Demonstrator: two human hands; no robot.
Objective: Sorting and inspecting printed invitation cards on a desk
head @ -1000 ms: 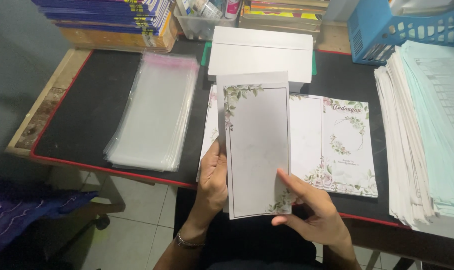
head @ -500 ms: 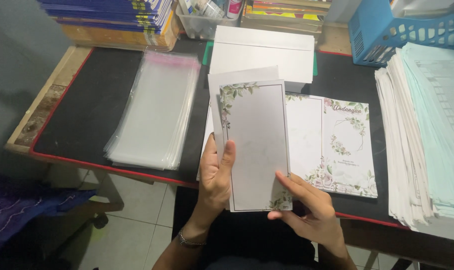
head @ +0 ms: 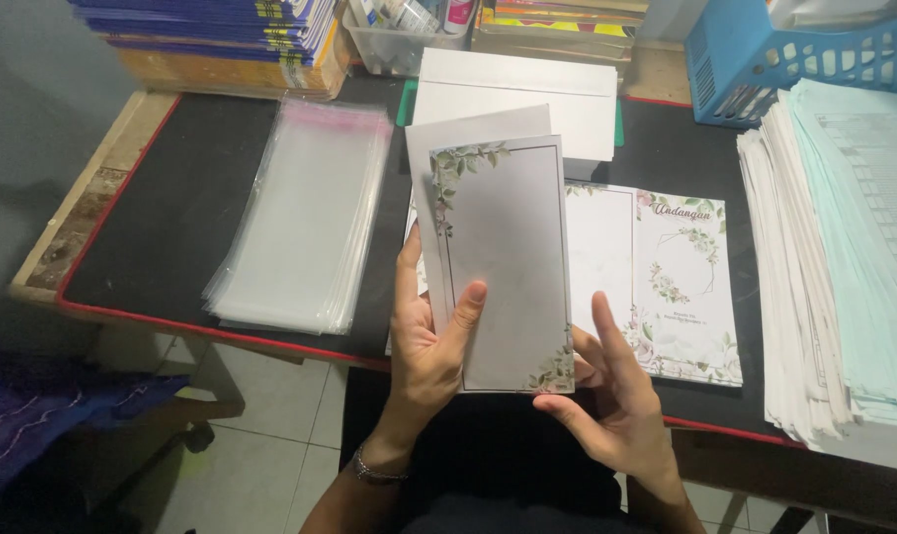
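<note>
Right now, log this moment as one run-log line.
left hand: holds floral card upright | right hand: open, fingertips at card's lower right corner | plastic sleeves: stacked left | open printed card: flat on table

I have one view only, from the head camera, looking steeply down and forward over the desk (head: pixel 171 227). It sits close, with both hands near 6 o'clock and shelves toward 12.

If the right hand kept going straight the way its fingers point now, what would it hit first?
The right hand points up and slightly left, fingertips just beside the lower right corner of the floral-bordered card held in the left hand. It would probably meet that card's edge first, though depth is unclear; it might slip behind it.
</note>
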